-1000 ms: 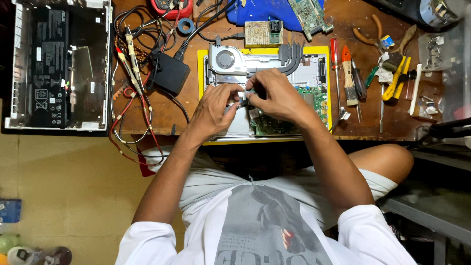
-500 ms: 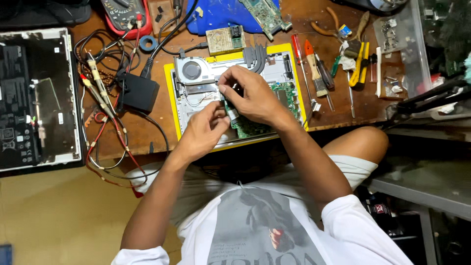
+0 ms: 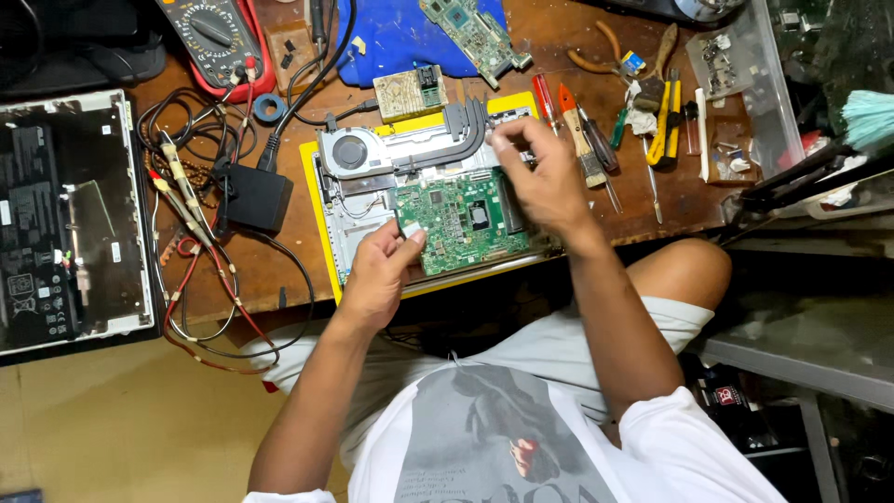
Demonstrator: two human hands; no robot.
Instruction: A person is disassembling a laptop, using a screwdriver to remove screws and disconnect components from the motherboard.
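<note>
Green circuit board (image 3: 461, 219) lies in an opened silver laptop shell (image 3: 358, 219) on a yellow mat (image 3: 312, 200), at the near edge of the brown wooden table (image 3: 298, 247), in the middle of the view. On its far side sit a round fan (image 3: 350, 152) and dark curved heat pipes (image 3: 466, 130). The left hand (image 3: 380, 275) rests at the near left corner of the board and pinches a small pale piece (image 3: 410, 230) between thumb and fingers. The right hand (image 3: 545, 182) is over the right end of the board, the fingertips pressed together at the far right corner near the pipes; I cannot tell what they hold. To the left, a black power adapter (image 3: 253, 197) and tangled red and black wires (image 3: 200, 279) lie close to the mat, so there is little room on that side. Further left stands an open laptop base (image 3: 70, 219) with a black battery carrying a pale rectangular label. On the far side are a multimeter (image 3: 216, 37) in a red case, a blue cloth (image 3: 400, 37) with a second green board (image 3: 475, 33), and a small tan board (image 3: 412, 91). To the right, screwdrivers (image 3: 577, 130) and yellow-handled pliers (image 3: 666, 121) lie just beside the mat, then a clear plastic tray (image 3: 745, 93). The near edge of the table is just above the person's knees.
</note>
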